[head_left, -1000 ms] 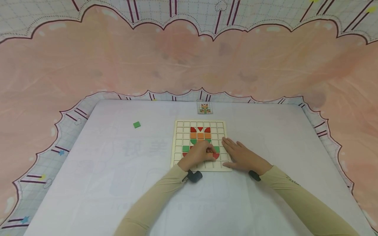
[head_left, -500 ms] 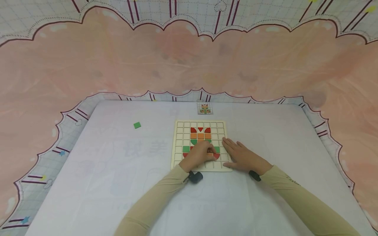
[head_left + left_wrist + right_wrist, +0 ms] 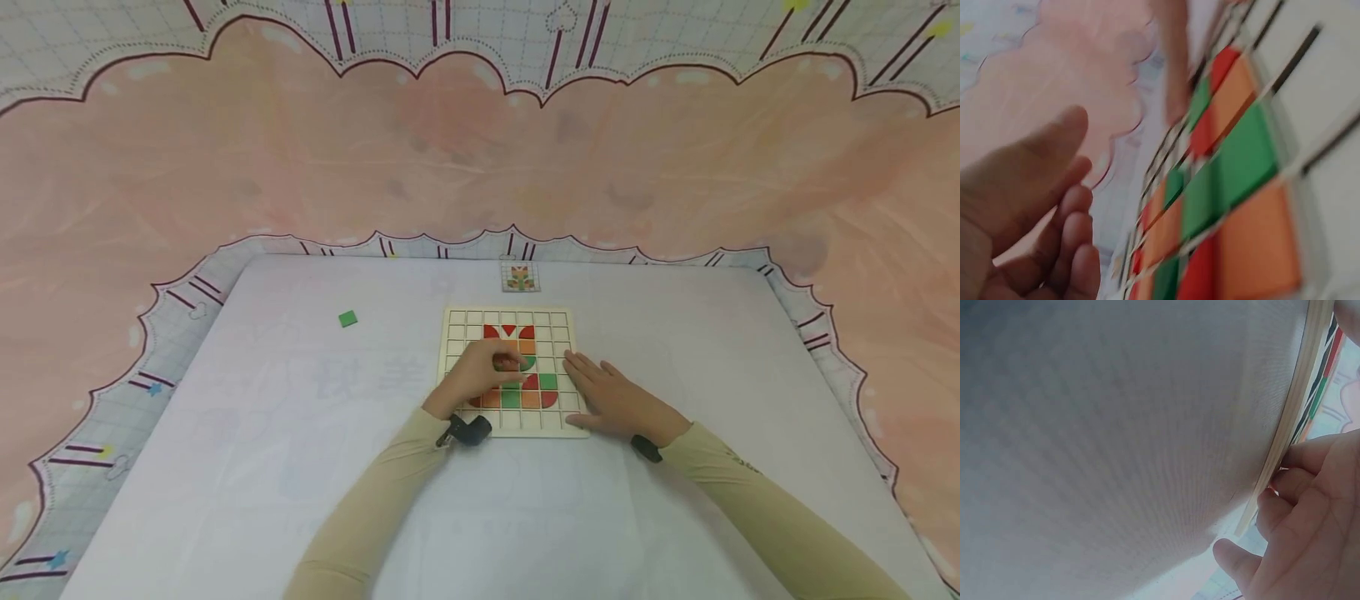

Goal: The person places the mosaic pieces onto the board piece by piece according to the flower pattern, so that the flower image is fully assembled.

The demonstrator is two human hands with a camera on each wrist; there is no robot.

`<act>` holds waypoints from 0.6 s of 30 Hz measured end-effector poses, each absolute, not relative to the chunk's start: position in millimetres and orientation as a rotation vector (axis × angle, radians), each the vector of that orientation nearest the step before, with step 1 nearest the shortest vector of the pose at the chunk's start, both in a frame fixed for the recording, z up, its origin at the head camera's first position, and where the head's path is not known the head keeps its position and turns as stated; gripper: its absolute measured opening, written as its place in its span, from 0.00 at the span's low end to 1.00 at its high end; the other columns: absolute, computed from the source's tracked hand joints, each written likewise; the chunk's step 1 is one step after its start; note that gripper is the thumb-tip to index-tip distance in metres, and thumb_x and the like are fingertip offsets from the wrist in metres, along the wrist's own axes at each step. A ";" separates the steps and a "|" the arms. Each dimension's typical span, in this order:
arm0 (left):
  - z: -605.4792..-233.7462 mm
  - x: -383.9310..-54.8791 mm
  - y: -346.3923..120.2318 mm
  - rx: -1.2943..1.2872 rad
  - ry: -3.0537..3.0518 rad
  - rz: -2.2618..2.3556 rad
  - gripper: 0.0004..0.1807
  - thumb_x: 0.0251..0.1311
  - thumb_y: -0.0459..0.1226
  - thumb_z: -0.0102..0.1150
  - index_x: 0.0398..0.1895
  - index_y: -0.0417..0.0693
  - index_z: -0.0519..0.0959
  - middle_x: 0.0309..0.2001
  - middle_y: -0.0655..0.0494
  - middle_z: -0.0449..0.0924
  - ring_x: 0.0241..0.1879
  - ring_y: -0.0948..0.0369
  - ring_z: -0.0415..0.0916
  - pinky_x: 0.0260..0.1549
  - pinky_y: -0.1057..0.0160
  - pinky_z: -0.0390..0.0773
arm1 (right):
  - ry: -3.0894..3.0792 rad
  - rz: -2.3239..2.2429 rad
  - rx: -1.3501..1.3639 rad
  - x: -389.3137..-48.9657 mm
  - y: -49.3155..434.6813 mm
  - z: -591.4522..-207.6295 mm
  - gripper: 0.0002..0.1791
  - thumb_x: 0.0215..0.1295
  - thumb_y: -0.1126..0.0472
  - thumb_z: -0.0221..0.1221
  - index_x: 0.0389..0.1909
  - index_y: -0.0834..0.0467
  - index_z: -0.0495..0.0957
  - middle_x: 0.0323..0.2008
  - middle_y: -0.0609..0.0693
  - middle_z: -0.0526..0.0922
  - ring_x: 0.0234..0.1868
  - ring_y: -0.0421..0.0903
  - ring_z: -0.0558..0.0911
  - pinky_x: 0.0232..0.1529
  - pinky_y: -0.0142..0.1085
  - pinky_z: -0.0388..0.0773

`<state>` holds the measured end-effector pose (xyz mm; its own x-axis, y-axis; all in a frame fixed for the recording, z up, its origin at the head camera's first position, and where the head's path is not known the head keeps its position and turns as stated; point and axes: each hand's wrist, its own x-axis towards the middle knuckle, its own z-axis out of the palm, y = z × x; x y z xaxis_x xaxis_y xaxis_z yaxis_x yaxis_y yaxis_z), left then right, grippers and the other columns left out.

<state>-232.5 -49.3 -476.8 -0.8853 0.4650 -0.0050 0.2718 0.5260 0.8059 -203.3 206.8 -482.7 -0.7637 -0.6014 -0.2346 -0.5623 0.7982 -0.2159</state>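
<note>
A cream gridded wooden board (image 3: 558, 327) lies on the white table with red, orange and green tiles set in its cells. My left hand (image 3: 476, 368) hovers over the board's left half, hiding some of the middle tiles. In the left wrist view that hand (image 3: 1029, 219) has loosely bent fingers, thumb apart, and nothing between them; a green tile (image 3: 1247, 156) and an orange tile (image 3: 1260, 244) show beside it. Along the board's right edge rests my right hand (image 3: 618, 400), fingers extended. The right wrist view shows its fingers touching the board's wooden side (image 3: 1294, 394).
A loose green square tile (image 3: 347, 318) lies on the white table (image 3: 247, 433) at the far left. Behind the board is a small card (image 3: 521, 277) printed with a coloured tile pattern. A peach cloth (image 3: 480, 167) with a scalloped border surrounds the table.
My left hand has moved left and farther up the board, uncovering orange, green and red tiles in the lower rows. My right hand stays in place.
</note>
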 end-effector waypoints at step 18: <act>-465.2 -265.9 -214.7 0.230 2.706 1.520 0.23 0.57 0.37 0.63 0.55 0.39 0.75 0.55 0.41 0.75 0.54 0.48 0.72 0.58 0.54 0.71 | 2.688 -0.200 -0.875 -201.9 204.7 -478.2 0.50 0.60 0.38 0.56 0.72 0.64 0.48 0.74 0.59 0.48 0.74 0.56 0.50 0.70 0.56 0.51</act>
